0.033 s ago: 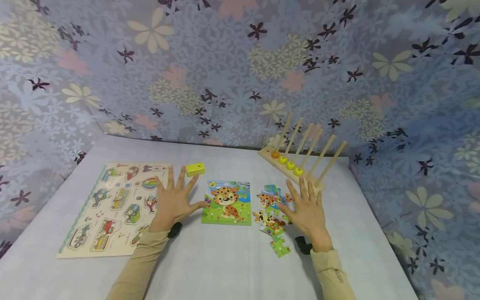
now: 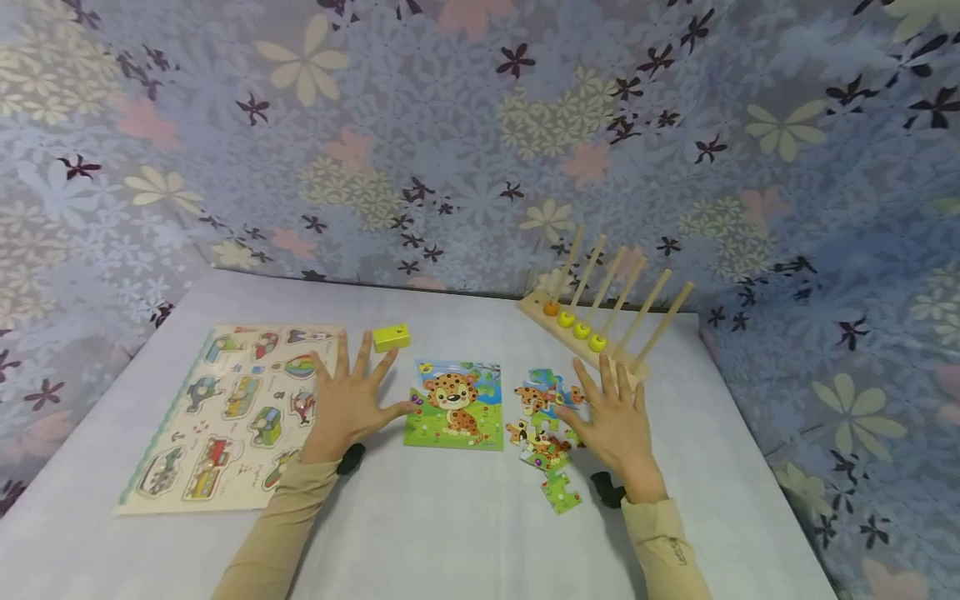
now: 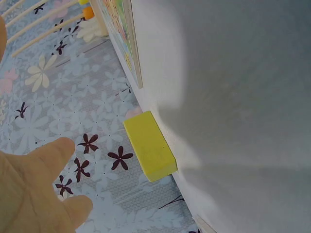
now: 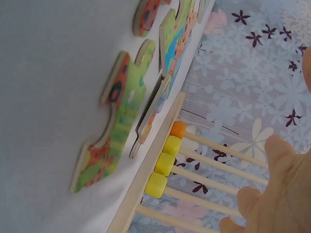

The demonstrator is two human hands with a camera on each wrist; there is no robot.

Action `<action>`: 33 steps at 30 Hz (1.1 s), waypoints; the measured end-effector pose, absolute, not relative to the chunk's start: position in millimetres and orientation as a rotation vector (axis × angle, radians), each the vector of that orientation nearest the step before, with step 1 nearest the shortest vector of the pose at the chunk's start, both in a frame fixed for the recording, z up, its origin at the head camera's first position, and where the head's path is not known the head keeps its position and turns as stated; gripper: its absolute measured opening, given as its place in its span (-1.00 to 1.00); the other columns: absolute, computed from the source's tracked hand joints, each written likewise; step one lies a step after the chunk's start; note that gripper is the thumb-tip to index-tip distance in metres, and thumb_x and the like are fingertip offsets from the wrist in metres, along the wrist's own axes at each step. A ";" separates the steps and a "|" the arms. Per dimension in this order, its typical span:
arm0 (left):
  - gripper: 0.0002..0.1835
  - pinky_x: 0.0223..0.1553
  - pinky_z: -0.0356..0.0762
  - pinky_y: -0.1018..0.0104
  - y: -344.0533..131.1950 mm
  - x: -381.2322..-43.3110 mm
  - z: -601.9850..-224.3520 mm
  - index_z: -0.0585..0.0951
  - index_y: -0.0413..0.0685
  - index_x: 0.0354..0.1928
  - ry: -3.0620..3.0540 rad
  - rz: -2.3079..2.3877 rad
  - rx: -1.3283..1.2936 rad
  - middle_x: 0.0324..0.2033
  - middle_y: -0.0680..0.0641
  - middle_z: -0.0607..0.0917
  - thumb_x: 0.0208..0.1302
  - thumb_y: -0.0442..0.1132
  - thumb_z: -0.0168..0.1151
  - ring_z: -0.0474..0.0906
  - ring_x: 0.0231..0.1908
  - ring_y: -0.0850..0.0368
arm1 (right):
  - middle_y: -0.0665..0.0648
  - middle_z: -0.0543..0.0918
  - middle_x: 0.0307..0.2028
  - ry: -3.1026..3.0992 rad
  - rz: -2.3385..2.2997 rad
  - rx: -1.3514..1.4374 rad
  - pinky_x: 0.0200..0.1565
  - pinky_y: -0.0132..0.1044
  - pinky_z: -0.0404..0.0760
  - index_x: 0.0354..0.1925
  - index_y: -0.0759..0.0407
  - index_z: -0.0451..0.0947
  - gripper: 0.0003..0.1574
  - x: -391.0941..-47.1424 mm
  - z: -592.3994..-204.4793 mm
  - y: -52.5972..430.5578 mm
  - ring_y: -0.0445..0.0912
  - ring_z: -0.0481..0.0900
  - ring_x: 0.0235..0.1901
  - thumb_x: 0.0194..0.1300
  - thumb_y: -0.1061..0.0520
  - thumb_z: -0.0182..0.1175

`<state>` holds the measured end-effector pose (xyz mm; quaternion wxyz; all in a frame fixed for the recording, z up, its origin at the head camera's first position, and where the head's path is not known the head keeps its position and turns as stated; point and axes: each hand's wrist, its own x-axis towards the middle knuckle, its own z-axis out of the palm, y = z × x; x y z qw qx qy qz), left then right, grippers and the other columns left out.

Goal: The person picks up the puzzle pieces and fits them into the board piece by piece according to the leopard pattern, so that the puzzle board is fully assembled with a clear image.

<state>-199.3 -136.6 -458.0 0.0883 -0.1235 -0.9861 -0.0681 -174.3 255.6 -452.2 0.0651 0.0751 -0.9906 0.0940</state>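
My left hand [image 2: 347, 410] is held with fingers spread beside the right edge of a wooden vehicle puzzle board [image 2: 172, 417]. Its thumb points at a square leopard picture [image 2: 453, 406] in the middle. Beyond the fingertips sits a yellow block [image 2: 392, 337], also large in the left wrist view. My right hand [image 2: 617, 425], fingers spread too, is over the right side of a heap of loose jigsaw pieces [image 2: 538, 398] and hides some of them. Neither hand holds anything. In the right wrist view several pieces [image 4: 124, 104] lie overlapping on the table.
A wooden peg rack [image 2: 585, 333] with upright rods stands at the back right, carrying one orange bead [image 2: 551, 308] and several yellow beads [image 2: 581, 331]. White cloth covers the table [image 2: 450, 525]. Flowered fabric [image 2: 450, 150] rises behind it and at both sides.
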 end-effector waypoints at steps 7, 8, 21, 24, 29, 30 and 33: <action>0.04 0.28 -0.33 -0.61 -135.7 -197.2 -458.9 0.16 0.27 0.49 -2.927 -0.205 -0.375 0.52 -0.23 -0.01 -0.01 0.57 0.05 -0.32 0.47 -0.44 | 0.31 -0.19 0.54 -3.026 0.292 0.241 0.40 0.42 -0.18 0.55 -0.18 -0.17 0.02 -173.7 -456.2 256.3 0.33 -0.23 0.50 0.32 -0.49 -0.09; 0.04 0.29 -0.32 -0.61 -135.3 -197.2 -458.5 0.16 0.26 0.49 -2.921 -0.210 -0.378 0.52 -0.23 0.00 -0.01 0.57 0.04 -0.32 0.48 -0.44 | 0.32 -0.18 0.54 -3.025 0.294 0.241 0.39 0.43 -0.16 0.55 -0.18 -0.17 0.02 -174.0 -455.6 256.5 0.34 -0.22 0.50 0.32 -0.48 -0.09; 0.02 0.45 0.06 -0.20 -102.9 -200.5 -454.6 0.05 -0.23 0.50 -3.147 -0.671 -0.697 0.48 -0.33 0.05 0.24 0.30 0.15 -0.02 0.48 -0.27 | 0.47 0.22 0.39 -3.111 0.436 0.233 0.11 0.40 0.40 0.47 0.12 0.11 -0.08 -190.5 -453.2 254.6 0.48 0.29 0.26 0.33 -0.21 0.16; 0.03 0.45 0.12 -0.13 -96.9 -200.4 -456.9 0.05 -0.25 0.49 -3.193 -0.703 -0.726 0.49 -0.29 0.06 0.20 0.24 0.22 0.00 0.48 -0.24 | 0.44 0.38 0.31 -3.110 0.452 0.195 0.03 0.33 0.49 0.43 0.19 0.20 -0.18 -195.6 -454.7 252.5 0.44 0.40 0.18 0.32 -0.04 0.21; 0.09 0.45 0.14 -0.10 -95.4 -197.1 -464.3 0.00 -0.23 0.51 -3.262 -0.688 -0.715 0.52 -0.24 0.00 0.14 0.17 0.34 -0.03 0.50 -0.21 | 0.37 0.61 0.08 -3.050 0.476 0.181 -0.08 0.24 0.58 0.34 0.26 0.33 -0.25 -202.4 -458.6 250.8 0.37 0.54 0.02 0.23 0.16 0.30; 0.10 0.46 0.12 -0.09 -95.5 -196.2 -465.3 -0.01 -0.21 0.51 -3.275 -0.697 -0.705 0.52 -0.22 -0.02 0.12 0.17 0.35 -0.04 0.50 -0.20 | 0.37 0.64 0.03 -3.038 0.487 0.191 -0.10 0.21 0.59 0.32 0.27 0.36 -0.26 -204.0 -459.6 250.8 0.34 0.57 -0.02 0.21 0.19 0.32; 0.12 0.46 0.11 -0.09 -95.1 -194.6 -467.9 0.00 -0.21 0.51 -3.275 -0.741 -0.711 0.53 -0.21 -0.02 0.09 0.15 0.38 -0.04 0.50 -0.20 | 0.35 0.67 -0.06 -3.016 0.531 0.214 -0.12 0.12 0.62 0.29 0.28 0.39 -0.27 -209.0 -460.9 251.8 0.24 0.62 -0.12 0.16 0.25 0.34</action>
